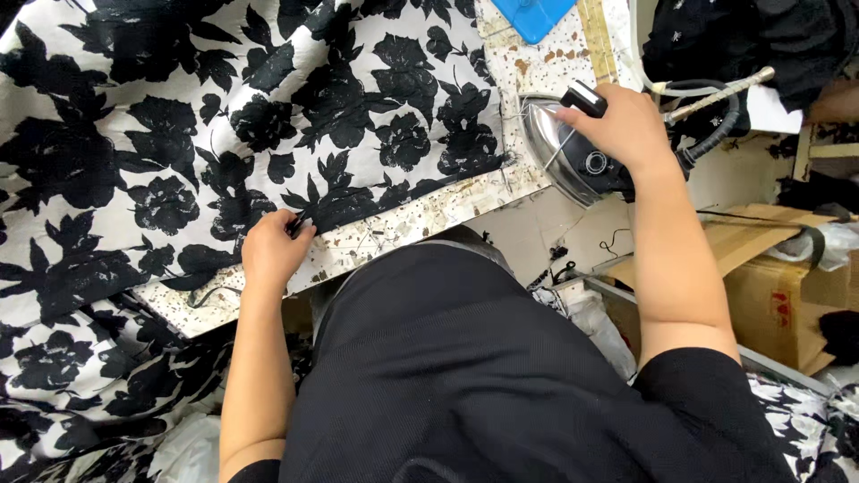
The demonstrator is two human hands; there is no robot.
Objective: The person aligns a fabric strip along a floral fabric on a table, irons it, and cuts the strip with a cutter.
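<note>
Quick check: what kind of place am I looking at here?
Probably a garment workshop's pressing station. The right hand grips a steam iron with a hose, the left hand pinches floral fabric on a stained ironing board, and cardboard boxes sit nearby.

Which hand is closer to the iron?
The right hand. It sits on top of the iron, wrapped around its handle. The left hand is far off to the left, pinching the edge of the flowered cloth at the table edge.
</note>
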